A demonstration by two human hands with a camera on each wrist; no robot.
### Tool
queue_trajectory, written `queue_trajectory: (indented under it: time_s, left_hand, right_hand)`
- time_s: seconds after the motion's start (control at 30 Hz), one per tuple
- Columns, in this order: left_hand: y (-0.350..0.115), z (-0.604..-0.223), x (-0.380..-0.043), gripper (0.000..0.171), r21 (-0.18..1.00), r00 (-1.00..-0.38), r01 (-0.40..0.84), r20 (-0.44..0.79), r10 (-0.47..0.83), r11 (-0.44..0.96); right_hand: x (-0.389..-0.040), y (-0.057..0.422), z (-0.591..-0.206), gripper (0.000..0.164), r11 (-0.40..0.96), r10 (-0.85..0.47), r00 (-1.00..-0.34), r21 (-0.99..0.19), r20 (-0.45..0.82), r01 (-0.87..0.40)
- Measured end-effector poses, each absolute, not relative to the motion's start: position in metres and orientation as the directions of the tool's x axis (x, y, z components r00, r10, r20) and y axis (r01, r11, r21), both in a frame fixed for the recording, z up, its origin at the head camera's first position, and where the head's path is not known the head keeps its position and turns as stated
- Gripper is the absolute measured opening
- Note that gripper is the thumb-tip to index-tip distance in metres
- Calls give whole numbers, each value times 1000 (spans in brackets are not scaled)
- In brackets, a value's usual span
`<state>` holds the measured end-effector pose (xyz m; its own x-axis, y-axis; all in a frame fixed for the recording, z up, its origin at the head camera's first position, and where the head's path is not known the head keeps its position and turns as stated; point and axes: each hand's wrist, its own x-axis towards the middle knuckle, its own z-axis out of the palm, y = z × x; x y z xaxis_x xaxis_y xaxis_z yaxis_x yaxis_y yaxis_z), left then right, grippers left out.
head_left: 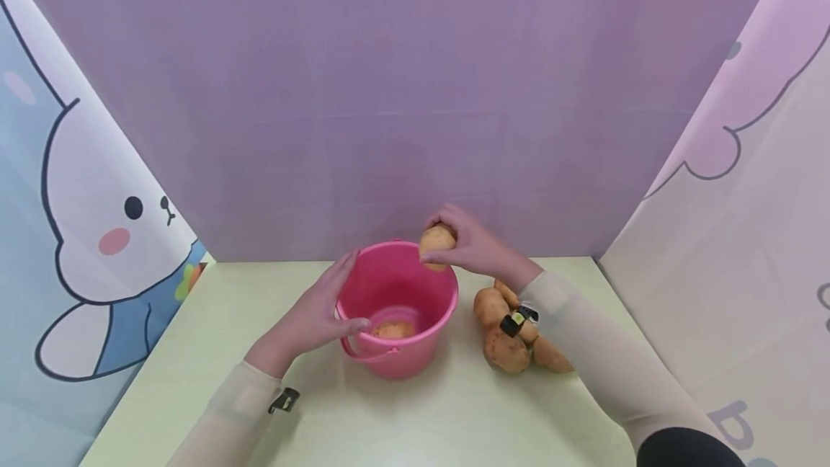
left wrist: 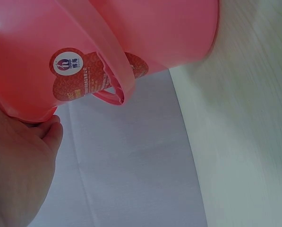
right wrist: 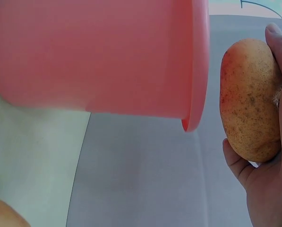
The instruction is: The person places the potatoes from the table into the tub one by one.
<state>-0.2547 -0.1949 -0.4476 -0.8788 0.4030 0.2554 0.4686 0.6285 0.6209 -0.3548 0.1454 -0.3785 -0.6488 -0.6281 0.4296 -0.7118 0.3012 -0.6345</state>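
Note:
A pink bucket (head_left: 398, 359) stands upright, with one potato (head_left: 393, 329) visible at its bottom. My left hand (head_left: 318, 312) holds the bucket's rim at the left, its thumb over the near edge. In the left wrist view, the fingers (left wrist: 52, 133) meet the rim close to the bucket's label (left wrist: 79, 73). Above the right far part of the rim, my right hand (head_left: 470, 243) grips another potato (head_left: 437, 242) between thumb and fingers. The right wrist view shows this potato (right wrist: 251, 99) just beyond the bucket's rim, apart from it.
Several potatoes (head_left: 506, 350) lie in a pile right of the bucket, partly hidden under my right forearm. The bucket's handle (head_left: 372, 357) hangs down at its near left side. A purple cloth wall (head_left: 415, 107) rises behind the pale table (head_left: 415, 431), with printed cloths on both sides.

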Motion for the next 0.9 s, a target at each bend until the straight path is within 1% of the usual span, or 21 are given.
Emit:
queue_trajectory:
  time_s: [0.17, 0.4, 0.9]
  left_hand:
    - [-196, -448, -255, 128, 624, -878, 470, 257, 404, 624]
    - [-197, -452, -257, 128, 619, -877, 472, 258, 405, 627]
    - [-195, -451, -257, 126, 646, -878, 467, 261, 400, 603]
  right_hand:
    - [-357, 135, -375, 41, 307, -655, -629, -613, 419, -728]
    - [-359, 124, -376, 43, 277, -688, -586, -591, 429, -757]
    - [-355, 107, -379, 46, 296, -728, -583, -602, 361, -742]
